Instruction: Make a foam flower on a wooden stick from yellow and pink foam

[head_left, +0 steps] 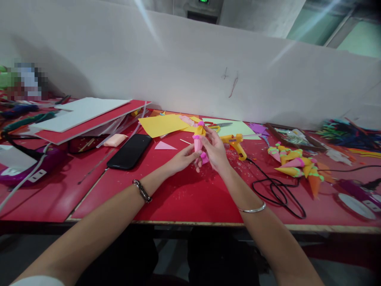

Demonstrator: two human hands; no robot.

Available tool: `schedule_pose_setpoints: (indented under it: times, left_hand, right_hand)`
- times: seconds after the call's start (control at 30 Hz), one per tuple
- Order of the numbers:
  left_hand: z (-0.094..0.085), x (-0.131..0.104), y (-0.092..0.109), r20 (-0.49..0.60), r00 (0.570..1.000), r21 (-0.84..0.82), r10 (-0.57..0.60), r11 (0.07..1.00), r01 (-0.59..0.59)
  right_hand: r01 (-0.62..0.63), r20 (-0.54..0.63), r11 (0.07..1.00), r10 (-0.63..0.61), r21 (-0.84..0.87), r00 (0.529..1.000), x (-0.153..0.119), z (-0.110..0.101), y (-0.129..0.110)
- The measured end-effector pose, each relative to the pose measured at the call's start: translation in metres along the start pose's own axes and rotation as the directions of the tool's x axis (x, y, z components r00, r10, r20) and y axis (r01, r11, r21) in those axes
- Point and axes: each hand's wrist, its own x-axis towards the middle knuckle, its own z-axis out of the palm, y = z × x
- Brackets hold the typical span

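Observation:
Between both hands, above the red table (pixel 178 198), is a small pink and yellow paper cone craft (pixel 198 142) with bright pink fuzzy trim. My left hand (pixel 187 157) grips its lower pink part from the left, fingers closed. My right hand (pixel 214 147) pinches the upper yellow part from the right. Some pink trim shows below, partly hidden by fingers. A yellow glue gun (pixel 236 143) lies just right of my right hand. Behind the craft are scissors (pixel 220 126), a yellow paper sheet (pixel 163 125) and a pale green sheet (pixel 238 128). A pink paper triangle (pixel 165 146) lies to the left.
A black phone (pixel 130 151) and a pale pink block (pixel 116 140) lie left. White foam boards (pixel 86 113) are stacked behind them. At right sit several finished paper cones (pixel 297 161), a black cord (pixel 276 190), a tray (pixel 294 137) and purple power strips (pixel 357 192).

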Motion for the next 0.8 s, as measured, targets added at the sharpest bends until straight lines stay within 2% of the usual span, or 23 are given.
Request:
schedule_pose_setpoints:
  times: [0.2,0.33,0.47,0.53,0.57,0.6,0.67,0.73,0.8]
  left_hand:
    - [-0.001,0.002,0.0,-0.029,0.998,0.056,0.048,0.997,-0.047]
    - [0.0,0.002,0.003,-0.09,0.993,0.118,0.081,0.991,-0.07]
    - [0.0,0.002,0.005,-0.128,0.988,0.105,0.08,0.992,-0.066]
    - [-0.001,0.002,0.004,-0.195,0.979,0.093,0.057,0.995,-0.039]
    - [-0.002,0.003,0.003,-0.233,0.972,0.088,0.043,0.996,-0.023]
    - [-0.003,0.003,0.001,-0.263,0.964,0.082,0.032,0.997,-0.011]
    - [-0.006,0.004,-0.003,-0.303,0.953,0.071,0.019,0.998,0.002]
    - [-0.008,0.004,-0.006,-0.318,0.948,0.068,0.01,0.998,0.012]
    - [-0.008,0.004,-0.007,-0.323,0.946,0.073,0.007,0.997,0.017]
  right_hand:
    - [0.011,-0.017,0.996,-0.01,0.085,1.0,0.0,0.001,0.0]
    - [0.027,-0.039,0.996,-0.024,0.08,0.999,0.0,0.003,0.001]
    - [-0.029,-0.085,0.999,0.025,-0.04,0.996,0.003,-0.001,-0.001]
    - [-0.063,-0.1,0.967,0.04,-0.248,0.994,0.004,-0.009,-0.002]
    - [-0.065,-0.089,0.911,0.031,-0.407,0.996,0.004,-0.013,-0.003]
    - [-0.053,-0.059,0.81,0.023,-0.583,0.998,0.004,-0.018,-0.003]
    - [-0.024,0.012,0.523,0.065,-0.852,0.998,0.001,-0.025,-0.003]
    - [-0.011,0.037,0.286,0.161,-0.958,0.986,-0.002,-0.029,-0.003]
    - [-0.021,0.026,0.197,0.233,-0.98,0.972,-0.004,-0.031,-0.002]
